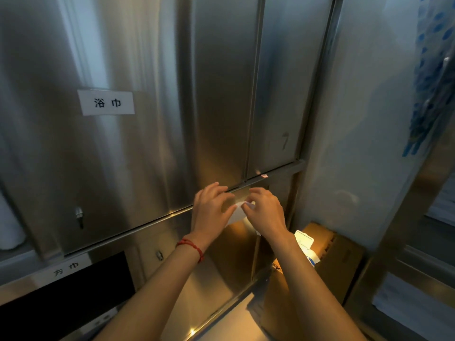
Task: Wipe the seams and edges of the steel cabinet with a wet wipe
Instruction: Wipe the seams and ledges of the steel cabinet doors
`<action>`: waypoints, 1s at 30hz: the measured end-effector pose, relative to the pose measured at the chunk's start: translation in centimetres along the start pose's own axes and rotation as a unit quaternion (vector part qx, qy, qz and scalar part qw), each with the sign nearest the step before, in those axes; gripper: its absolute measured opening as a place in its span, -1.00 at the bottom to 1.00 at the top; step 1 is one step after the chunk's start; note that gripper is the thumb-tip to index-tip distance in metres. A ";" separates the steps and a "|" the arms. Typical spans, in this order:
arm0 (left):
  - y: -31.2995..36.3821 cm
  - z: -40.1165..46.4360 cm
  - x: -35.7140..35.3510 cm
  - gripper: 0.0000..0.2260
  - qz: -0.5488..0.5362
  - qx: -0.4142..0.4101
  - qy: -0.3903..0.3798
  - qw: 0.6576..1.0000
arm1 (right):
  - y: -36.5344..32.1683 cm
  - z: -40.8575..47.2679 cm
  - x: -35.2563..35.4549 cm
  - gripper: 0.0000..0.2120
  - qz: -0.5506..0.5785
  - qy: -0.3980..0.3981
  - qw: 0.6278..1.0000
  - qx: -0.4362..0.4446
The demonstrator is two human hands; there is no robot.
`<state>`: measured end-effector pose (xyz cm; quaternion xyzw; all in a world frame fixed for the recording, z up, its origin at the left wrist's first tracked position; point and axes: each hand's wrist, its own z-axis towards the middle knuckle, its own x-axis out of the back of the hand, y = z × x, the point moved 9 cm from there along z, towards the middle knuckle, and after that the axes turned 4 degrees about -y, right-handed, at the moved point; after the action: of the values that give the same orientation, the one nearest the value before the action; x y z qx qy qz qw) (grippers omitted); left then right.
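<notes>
A tall steel cabinet (216, 107) fills the view, with upper doors split by a vertical seam (253, 94) and a horizontal seam (152, 220) above the lower doors. Both hands are raised just below the horizontal seam. A white wet wipe (237, 214) is held between them. My left hand (211, 210), with a red string bracelet at the wrist, holds the wipe's left side with fingers spread. My right hand (264, 210) pinches the wipe's upper right part with its fingertips. Most of the wipe is hidden behind the hands.
A white label (105, 102) with black characters is stuck on the left upper door. A small lock knob (79, 215) sits low on that door. A cardboard box (337, 257) with a white pack (305, 244) stands at the lower right. A dark opening (73, 291) lies lower left.
</notes>
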<state>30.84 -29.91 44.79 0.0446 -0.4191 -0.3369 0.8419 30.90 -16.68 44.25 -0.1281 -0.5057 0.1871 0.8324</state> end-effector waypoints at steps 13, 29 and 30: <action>-5.5 -4.2 5.2 -0.64 0.048 0.023 -0.034 0.998 | -9.4 -1.1 -3.3 -0.83 0.007 -0.022 0.993 0.116; -12.3 -12.5 17.4 -0.93 0.133 0.128 0.034 0.982 | -23.6 -8.0 -7.1 -0.77 0.024 -0.037 0.973 0.225; -12.5 -13.0 18.0 -0.93 0.130 0.132 0.042 0.982 | -24.1 -8.4 -7.4 -0.76 0.026 -0.043 0.972 0.229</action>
<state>41.34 -53.15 44.15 0.1140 -0.4263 -0.1640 0.8823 39.61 -41.82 44.24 0.0614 -0.4809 0.3249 0.8121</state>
